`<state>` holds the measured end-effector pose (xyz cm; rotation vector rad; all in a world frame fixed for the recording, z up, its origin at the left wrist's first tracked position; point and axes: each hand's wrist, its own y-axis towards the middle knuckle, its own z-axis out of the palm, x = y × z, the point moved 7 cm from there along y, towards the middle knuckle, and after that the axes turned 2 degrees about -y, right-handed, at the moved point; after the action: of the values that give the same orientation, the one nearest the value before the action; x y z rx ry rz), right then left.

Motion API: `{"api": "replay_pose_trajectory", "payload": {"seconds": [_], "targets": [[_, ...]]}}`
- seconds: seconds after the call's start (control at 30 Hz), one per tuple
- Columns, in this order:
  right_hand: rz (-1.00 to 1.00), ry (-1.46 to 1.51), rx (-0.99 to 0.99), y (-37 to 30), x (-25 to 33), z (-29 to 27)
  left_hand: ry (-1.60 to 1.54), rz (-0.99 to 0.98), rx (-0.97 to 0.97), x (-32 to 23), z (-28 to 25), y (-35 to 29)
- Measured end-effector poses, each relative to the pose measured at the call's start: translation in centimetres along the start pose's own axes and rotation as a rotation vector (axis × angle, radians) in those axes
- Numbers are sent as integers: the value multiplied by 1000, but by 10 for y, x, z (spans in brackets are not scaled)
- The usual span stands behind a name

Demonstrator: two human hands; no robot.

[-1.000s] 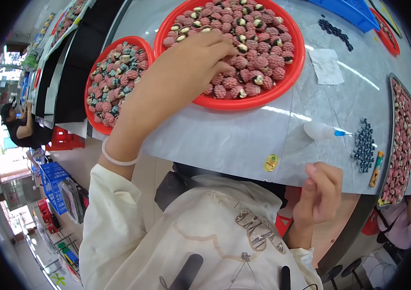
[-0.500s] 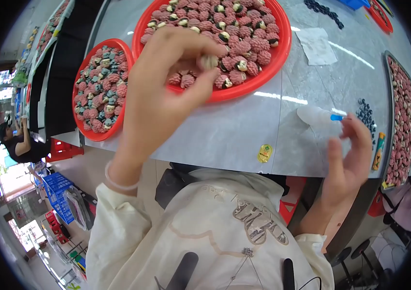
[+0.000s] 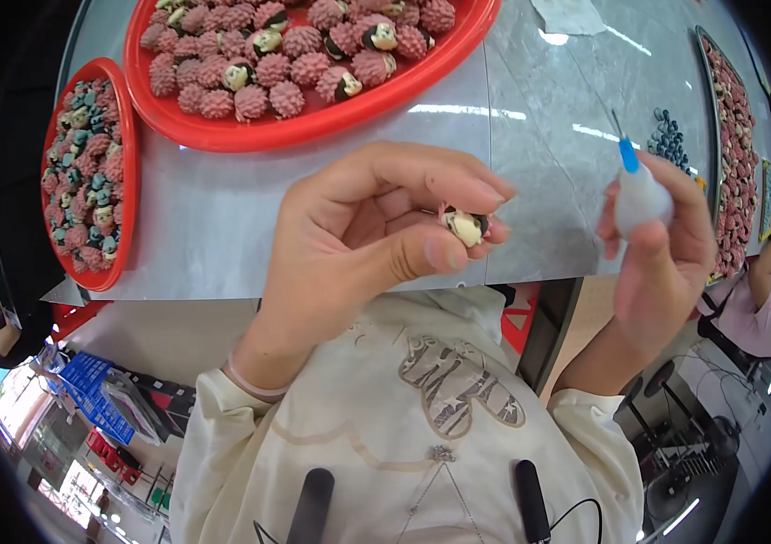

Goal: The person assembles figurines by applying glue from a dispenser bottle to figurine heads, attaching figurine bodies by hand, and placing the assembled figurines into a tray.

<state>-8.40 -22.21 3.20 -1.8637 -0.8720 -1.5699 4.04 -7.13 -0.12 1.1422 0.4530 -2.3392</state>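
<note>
Between the thumb and fingertips of my left hand sits a small knobbly pink figurine, its cream and black part facing up. This hand is in front of the large red basin, over the table edge. My right hand is wrapped round a small white squeeze bottle. Its blue tip and thin needle nozzle point up and away from me, apart from the figurine. Many similar pink figurines with cream and black parts lie in the large basin.
A smaller red basin at the left holds pink and blue-grey pieces. Small dark blue beads lie past my right hand, near a tray of pink pieces. A white cloth lies far back. Another person sits at the right.
My left hand has come back from over the large basin with the figurine. My right hand has picked up the squeeze bottle, which was lying on the table. The view has shifted.
</note>
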Motion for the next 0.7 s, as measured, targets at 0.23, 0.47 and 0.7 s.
{"api": "replay_pose_trajectory", "payload": {"seconds": [0.23,0.47,0.7], "targets": [[-304,205,279,2,31,5,-14,-32,10,3,-1,-2],[-212,269,326,6,26,11,-17,-32,-30,3,-1,0],[-287,104,209,1,31,12,-7,-29,-40,2,-3,-1]]}}
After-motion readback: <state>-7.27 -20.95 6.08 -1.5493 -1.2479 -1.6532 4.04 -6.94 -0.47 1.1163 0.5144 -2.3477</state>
